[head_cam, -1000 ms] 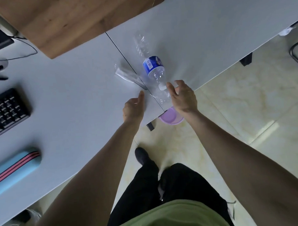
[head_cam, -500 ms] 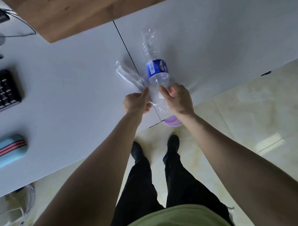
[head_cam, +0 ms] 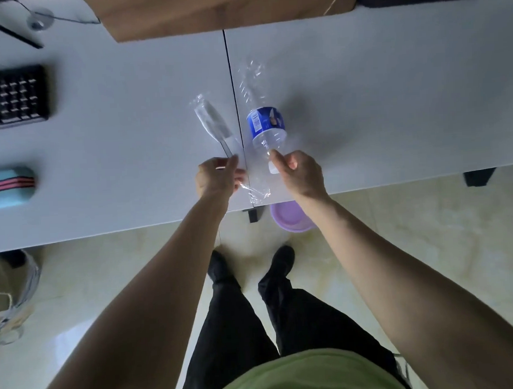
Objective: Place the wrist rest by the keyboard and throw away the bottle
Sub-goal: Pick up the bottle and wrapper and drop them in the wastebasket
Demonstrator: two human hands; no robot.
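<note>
A crushed clear plastic bottle (head_cam: 262,117) with a blue label lies on the white desk (head_cam: 130,158), its white cap end toward me. My right hand (head_cam: 300,174) pinches the bottle's neck near the cap. My left hand (head_cam: 217,177) grips a clear plastic wrapper (head_cam: 212,124) lying just left of the desk seam. The light blue wrist rest (head_cam: 8,187) with pink stripes lies at the desk's left edge, in front of the black keyboard (head_cam: 11,99).
A purple bin (head_cam: 291,220) stands on the floor under the desk edge, below my right wrist. A wooden divider (head_cam: 217,7) runs along the back. A wire basket with clutter (head_cam: 10,296) sits on the floor at left. My feet stand on the tiled floor.
Both hands closed in from above the desk edge: the left took hold of the wrapper, the right pinched the bottle's neck. The view shifted, so the desk now sits squarer.
</note>
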